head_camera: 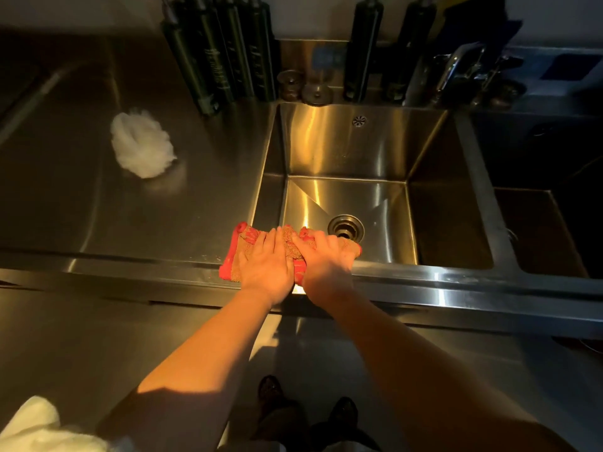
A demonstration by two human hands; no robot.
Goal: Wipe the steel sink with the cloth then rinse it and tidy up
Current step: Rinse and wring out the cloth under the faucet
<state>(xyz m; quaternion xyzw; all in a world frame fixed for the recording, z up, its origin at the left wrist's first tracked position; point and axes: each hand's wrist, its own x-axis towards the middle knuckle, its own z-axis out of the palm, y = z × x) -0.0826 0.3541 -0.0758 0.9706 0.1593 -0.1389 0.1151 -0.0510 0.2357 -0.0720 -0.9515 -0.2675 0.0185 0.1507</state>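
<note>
A red and tan cloth (236, 256) lies bunched over the front left rim of the steel sink (346, 148). My left hand (266, 265) presses flat on the cloth's left part, fingers together. My right hand (323, 259) is closed around the cloth's right part, which hangs over the basin edge. The drain (346, 226) sits just beyond my right hand on the basin floor. The tap (456, 66) stands at the back right, with no water visible.
A white scrubbing puff (140, 145) lies on the steel counter (81, 207) to the left. Several dark bottles (225, 50) stand along the back wall, with two metal plugs (305, 86) beside them. A second basin (538, 230) lies to the right.
</note>
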